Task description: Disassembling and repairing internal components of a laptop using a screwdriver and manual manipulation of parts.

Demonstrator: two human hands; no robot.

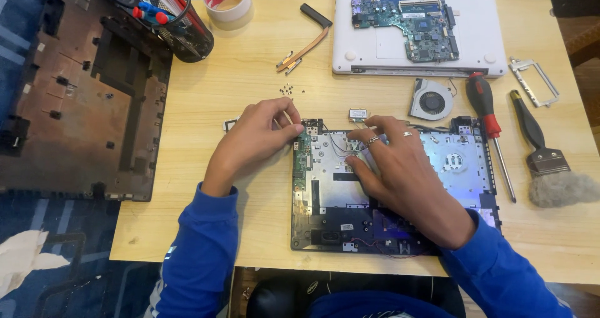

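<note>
Opened laptop chassis [325, 187] flat on table

No packages, signs or screens in view, only small stickers. White rectangular label [414, 15] on the green circuit board that lies on the white laptop shell at the far side of the worktop; another small white label [358, 113] on the tiny loose card just beyond the open laptop chassis. A small white sticker [347, 227] sits on the dark near edge of that chassis; its print is too small to make out.
</note>
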